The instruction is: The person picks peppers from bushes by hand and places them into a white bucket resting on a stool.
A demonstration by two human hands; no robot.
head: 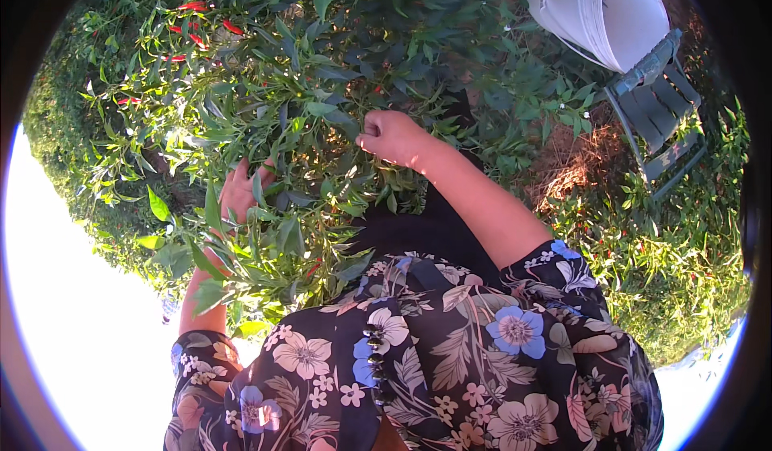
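Note:
A leafy chilli pepper plant [319, 110] fills the space before me, with red chilli peppers [232, 27] on the growth at the upper left. My left hand [239, 193] reaches into its left side, fingers somewhat spread among the stems. Leaves cover part of that hand and forearm, so any grip on a stem is hidden. Over the middle of the foliage is my right hand [392, 137], its fingers curled in and the thumb near them. Whatever may lie inside those fingers cannot be seen. A small red chilli [378, 90] shows just above the right hand.
At the upper right, a white plastic bucket [633, 17] lies tipped with its mouth towards me. Beside it stands a small green slatted folding stool or chair [657, 113]. Dry straw [579, 158] covers ground near the stool. More pepper plants [639, 270] grow at the right.

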